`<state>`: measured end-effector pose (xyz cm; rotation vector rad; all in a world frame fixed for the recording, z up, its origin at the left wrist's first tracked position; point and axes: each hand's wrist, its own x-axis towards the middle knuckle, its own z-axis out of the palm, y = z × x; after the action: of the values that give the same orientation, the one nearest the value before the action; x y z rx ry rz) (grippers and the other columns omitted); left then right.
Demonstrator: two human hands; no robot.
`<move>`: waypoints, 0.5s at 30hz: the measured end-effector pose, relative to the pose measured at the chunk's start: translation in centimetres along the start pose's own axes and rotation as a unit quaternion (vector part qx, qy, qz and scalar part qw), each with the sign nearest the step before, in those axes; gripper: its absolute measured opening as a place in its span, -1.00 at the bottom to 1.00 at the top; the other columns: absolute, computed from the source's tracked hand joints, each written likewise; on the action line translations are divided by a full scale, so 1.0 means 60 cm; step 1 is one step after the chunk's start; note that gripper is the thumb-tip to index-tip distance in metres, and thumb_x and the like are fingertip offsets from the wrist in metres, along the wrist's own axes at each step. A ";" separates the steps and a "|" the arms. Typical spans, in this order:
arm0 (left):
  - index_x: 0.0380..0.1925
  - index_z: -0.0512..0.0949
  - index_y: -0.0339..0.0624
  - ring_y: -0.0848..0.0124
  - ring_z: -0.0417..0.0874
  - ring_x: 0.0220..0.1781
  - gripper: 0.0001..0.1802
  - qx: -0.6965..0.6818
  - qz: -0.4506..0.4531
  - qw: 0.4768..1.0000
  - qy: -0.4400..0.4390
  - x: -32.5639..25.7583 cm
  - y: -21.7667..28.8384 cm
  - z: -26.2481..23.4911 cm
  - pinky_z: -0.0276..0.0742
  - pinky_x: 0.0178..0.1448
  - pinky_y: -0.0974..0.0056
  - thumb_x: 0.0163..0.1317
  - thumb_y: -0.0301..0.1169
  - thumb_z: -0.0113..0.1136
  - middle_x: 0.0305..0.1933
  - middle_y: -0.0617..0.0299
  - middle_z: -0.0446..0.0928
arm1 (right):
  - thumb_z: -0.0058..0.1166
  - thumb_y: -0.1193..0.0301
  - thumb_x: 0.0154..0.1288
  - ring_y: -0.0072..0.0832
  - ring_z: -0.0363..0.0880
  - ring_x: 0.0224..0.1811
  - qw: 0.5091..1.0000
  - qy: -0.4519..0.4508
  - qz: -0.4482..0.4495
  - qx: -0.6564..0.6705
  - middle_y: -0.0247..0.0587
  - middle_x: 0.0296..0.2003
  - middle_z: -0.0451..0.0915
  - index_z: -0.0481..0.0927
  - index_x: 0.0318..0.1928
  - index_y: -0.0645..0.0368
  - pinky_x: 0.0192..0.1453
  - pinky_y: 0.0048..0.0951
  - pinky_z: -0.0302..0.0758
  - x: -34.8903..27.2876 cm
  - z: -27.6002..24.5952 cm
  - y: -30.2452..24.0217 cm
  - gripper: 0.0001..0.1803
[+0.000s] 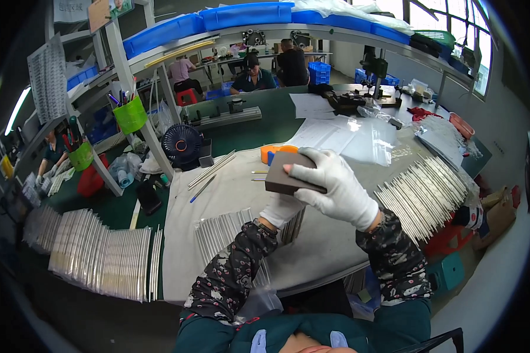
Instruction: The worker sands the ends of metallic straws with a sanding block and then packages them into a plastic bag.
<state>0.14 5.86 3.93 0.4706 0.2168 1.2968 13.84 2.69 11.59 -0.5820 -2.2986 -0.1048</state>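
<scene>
My right hand (334, 187), in a white glove with one fingertip bare, is closed around a dark brown-grey rectangular block (285, 173), like a sanding sponge. My left hand (281, 210), also gloved, is just below and behind the block, its fingers hidden by it and by my right hand. Two thin rod ends (258, 176) stick out to the left of the block; I cannot tell what holds them. Under my left forearm, a row of slim metal rods (218, 231) lies on the pale cloth (179, 247). An orange ring (271, 154), perhaps tape, sits behind the block.
Rod stacks lie at left (100, 253) and right (421, 194). Beyond are a blue pen (202, 189), a black fan (181, 143), papers (324, 136) and plastic bags (368, 141). A shelf with blue trays (247, 16) crosses above. Several people sit farther back.
</scene>
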 end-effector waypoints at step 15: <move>-0.13 0.35 -0.18 0.45 0.52 -0.19 -0.57 0.597 0.209 0.774 -0.033 -0.004 0.004 -0.022 0.48 -0.12 0.34 -0.07 -0.51 0.21 -0.21 0.23 0.45 | 0.17 0.32 0.00 -0.11 0.40 -0.02 0.996 0.047 0.070 -0.038 0.02 -0.06 0.44 0.56 -0.05 0.04 0.10 -0.23 0.32 0.035 -0.009 0.021 -0.58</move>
<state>-0.65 5.96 2.84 1.7296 0.9440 1.4450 13.44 4.50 13.30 -0.7600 -2.1626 -0.1483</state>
